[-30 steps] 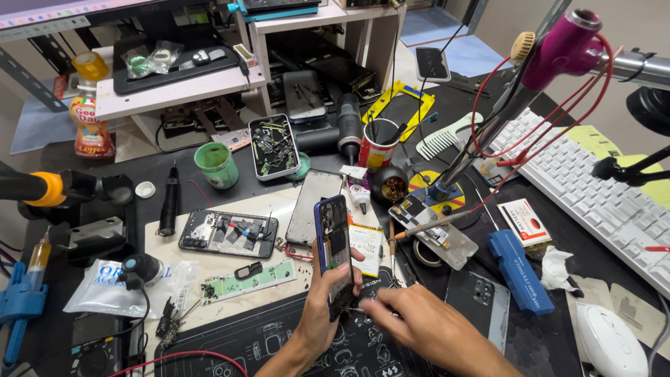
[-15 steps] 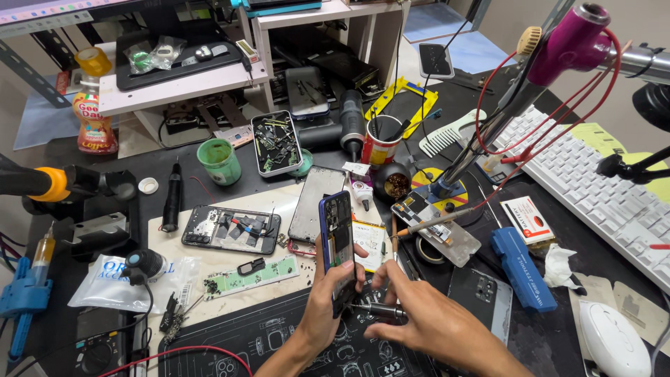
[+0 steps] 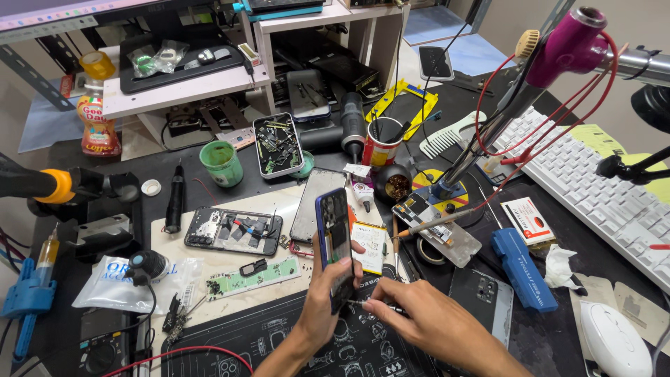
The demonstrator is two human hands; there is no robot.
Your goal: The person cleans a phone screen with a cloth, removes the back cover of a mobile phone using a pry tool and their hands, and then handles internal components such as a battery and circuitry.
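Phone (image 3: 333,241) stands on edge in the left hand (image 3: 326,297), above the dark mat (image 3: 279,342) at the near middle of the bench (image 3: 174,171). Its long axis runs from the palm up and away from the person, top end toward the empty frame (image 3: 315,202), and its opened back faces right. The left hand is closed around the lower half, thumb on the right face, fingers behind.

The right hand (image 3: 419,318) sits just right of the phone's lower end, fingertips pinched on a thin tool (image 3: 370,305), probably tweezers; it is too slim to tell. Its tip points left at the phone's bottom corner, touching or nearly so.

Just behind the hands lies a battery (image 3: 368,246), right of it a board (image 3: 438,227) with an iron (image 3: 429,225) across it. To the left a gutted phone (image 3: 234,230) and a green strip (image 3: 252,277) lie well apart from the left hand. A black phone back (image 3: 485,297) lies just beside the right wrist, a blue box (image 3: 523,269) past it.

The mat under both forearms is the only bare room; the near edge of the bench is out of view, and clutter closes the far and right sides.
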